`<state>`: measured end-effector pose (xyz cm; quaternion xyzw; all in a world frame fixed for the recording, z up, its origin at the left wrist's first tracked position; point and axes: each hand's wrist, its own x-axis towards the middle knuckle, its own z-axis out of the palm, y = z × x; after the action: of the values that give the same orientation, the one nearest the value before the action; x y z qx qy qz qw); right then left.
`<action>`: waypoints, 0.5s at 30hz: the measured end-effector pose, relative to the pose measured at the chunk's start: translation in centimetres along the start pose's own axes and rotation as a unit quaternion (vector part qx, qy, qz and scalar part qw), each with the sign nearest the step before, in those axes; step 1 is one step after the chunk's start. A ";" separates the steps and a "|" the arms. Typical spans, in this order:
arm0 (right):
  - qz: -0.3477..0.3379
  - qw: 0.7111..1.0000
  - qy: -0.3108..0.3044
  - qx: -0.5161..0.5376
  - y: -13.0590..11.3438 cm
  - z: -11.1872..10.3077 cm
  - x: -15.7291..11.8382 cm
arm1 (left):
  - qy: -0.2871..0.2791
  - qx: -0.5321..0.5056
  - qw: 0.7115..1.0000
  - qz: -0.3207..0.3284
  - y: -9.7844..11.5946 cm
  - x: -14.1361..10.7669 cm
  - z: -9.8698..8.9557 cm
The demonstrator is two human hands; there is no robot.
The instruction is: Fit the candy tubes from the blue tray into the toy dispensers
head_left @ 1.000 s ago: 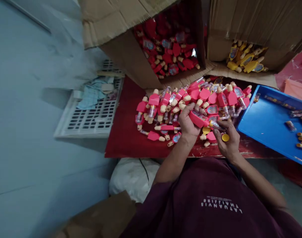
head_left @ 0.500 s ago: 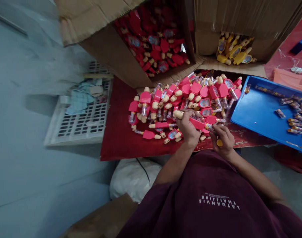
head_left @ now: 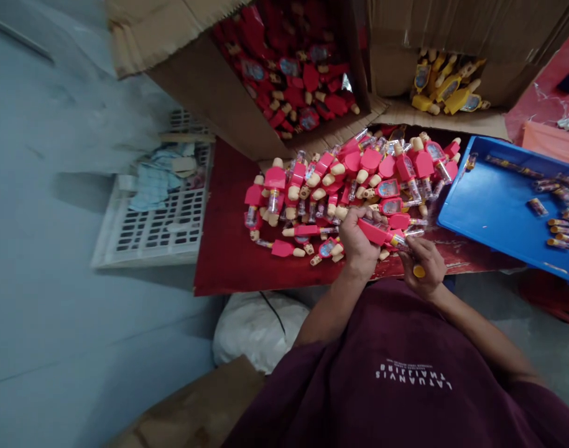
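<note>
"What are the hands doing?"

"Close together but not touching. The left hand point(head_left: 357, 242) is clamped round a red plastic toy point(head_left: 372, 231), and its clear tube points toward the right hand point(head_left: 423, 267), whose fingers pinch a yellow cap point(head_left: 419, 271)"

"Where's the toy?"

"Held over the near edge of a heap of similar toys point(head_left: 340, 186) on a red-covered surface point(head_left: 223, 255), with a blue tray point(head_left: 487, 214) of small tubes to the right"

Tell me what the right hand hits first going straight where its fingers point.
The right hand would probably meet the clear tube of the pink plastic toy in the left hand, though depth is unclear.
</note>
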<state>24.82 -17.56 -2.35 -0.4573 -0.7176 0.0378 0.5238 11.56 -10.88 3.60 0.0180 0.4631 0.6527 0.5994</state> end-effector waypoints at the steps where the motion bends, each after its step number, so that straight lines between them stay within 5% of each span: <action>1: 0.017 1.000 -0.004 0.012 -0.1 0.0 -0.1 | -0.008 -0.007 1.000 0.007 -0.1 -0.1 0.0; 5: 0.216 0.969 -0.046 0.111 -0.8 -0.6 0.3 | -0.036 -0.032 0.997 0.060 -0.7 -0.4 0.0; 7: 0.386 0.891 -0.100 0.219 -1.3 -1.2 0.9 | -0.053 -0.037 0.993 0.096 -0.8 -0.6 -0.1; 9: 0.516 0.770 -0.182 0.329 -1.6 -1.7 1.6 | -0.086 -0.026 0.990 0.113 -0.7 -0.6 -0.2; 10: 0.546 0.721 -0.224 0.363 -1.6 -1.9 1.8 | -0.102 -0.017 0.988 0.112 -0.6 -0.5 -0.3; 11: 0.550 0.704 -0.254 0.371 -1.6 -2.0 2.0 | -0.113 -0.009 0.988 0.107 -0.5 -0.2 -0.4; 12: 0.531 0.724 -0.265 0.351 -1.5 -2.0 2.0 | -0.115 -0.004 0.988 0.100 -0.3 0.1 -0.5; 15: 0.360 0.897 -0.168 0.196 -0.8 -1.2 1.4 | -0.072 -0.003 0.994 0.080 0.0 1.0 -0.8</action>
<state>25.19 -17.54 -0.37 -0.5598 -0.5592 0.4397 0.4249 10.84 -10.52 2.62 0.1007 0.4136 0.6970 0.5770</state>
